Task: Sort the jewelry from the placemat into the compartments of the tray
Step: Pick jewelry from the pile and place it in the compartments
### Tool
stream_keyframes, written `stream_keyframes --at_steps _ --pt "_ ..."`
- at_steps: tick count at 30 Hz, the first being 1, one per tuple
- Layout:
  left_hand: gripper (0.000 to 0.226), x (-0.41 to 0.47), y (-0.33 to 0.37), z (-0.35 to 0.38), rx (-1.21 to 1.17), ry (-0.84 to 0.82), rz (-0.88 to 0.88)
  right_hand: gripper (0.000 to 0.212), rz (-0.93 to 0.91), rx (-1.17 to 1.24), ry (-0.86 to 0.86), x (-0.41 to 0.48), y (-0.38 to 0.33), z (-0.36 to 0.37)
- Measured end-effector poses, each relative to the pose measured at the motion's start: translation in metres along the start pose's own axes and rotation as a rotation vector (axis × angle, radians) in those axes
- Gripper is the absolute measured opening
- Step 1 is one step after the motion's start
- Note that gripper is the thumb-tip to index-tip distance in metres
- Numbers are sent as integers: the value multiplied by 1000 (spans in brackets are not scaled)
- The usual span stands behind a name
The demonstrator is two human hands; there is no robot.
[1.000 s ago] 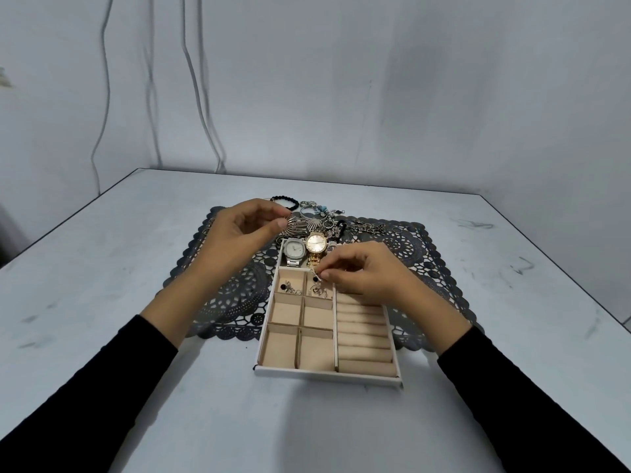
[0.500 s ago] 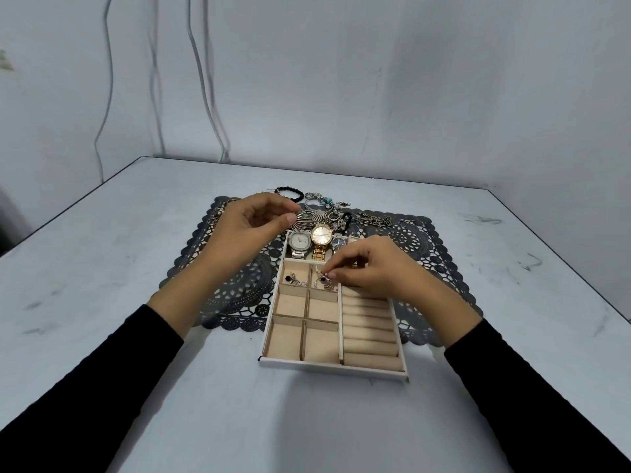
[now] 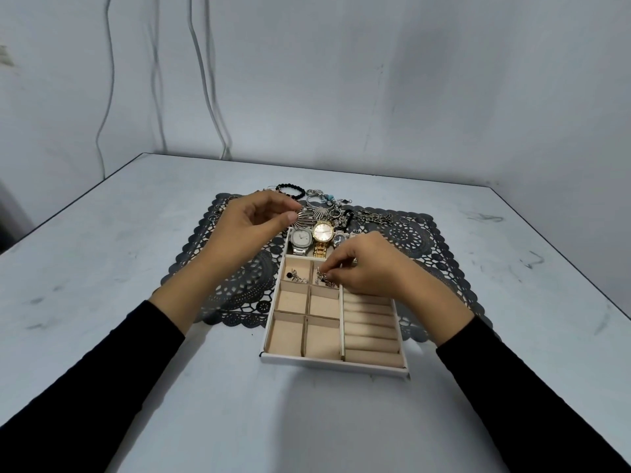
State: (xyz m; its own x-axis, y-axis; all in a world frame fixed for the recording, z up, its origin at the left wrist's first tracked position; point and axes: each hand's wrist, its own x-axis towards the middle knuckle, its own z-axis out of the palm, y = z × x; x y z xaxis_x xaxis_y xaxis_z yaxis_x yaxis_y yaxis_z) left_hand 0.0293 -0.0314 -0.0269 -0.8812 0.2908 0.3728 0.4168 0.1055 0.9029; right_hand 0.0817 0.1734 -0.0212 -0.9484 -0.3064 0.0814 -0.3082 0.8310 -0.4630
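Hardly moved since earlier frame | pinching small earring [image 3: 324, 277] with right grip [image 3: 368, 268] over far-right small compartment of tray [image 3: 334, 365] | pinching fan-shaped silver piece [image 3: 305, 218] with left grip [image 3: 249, 227] above placemat [image 3: 426, 240] | lower earring onto lining before letting go

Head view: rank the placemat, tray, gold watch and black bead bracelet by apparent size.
1. placemat, partly covered.
2. tray.
3. gold watch and black bead bracelet look alike; the bracelet lies farther away, so no ranking.
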Motion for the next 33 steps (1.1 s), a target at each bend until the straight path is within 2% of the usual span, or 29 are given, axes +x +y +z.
stream_keyframes --at_steps 7,11,14,17,20,26,33 --pt "13 -1 0 1 24 -10 0 15 50 170 64 -8 11 -6" --pt "14 -5 -1 2 26 -20 10 13 109 485 148 -19 20 -10" --pt "16 -9 -3 1 38 -27 13 14 179 670 308 -25 27 -11" --pt "16 -12 -3 0 46 -30 8 15 252 514 521 -30 41 -9" --pt "16 -14 -3 0 53 -42 -1 20 292 313 591 -36 53 -3" --pt "17 -16 -1 2 46 -56 8 37 329 -3 503 -45 76 12" --pt "16 -20 -1 -1 72 -135 -19 37 361 -97 422 -46 89 18"
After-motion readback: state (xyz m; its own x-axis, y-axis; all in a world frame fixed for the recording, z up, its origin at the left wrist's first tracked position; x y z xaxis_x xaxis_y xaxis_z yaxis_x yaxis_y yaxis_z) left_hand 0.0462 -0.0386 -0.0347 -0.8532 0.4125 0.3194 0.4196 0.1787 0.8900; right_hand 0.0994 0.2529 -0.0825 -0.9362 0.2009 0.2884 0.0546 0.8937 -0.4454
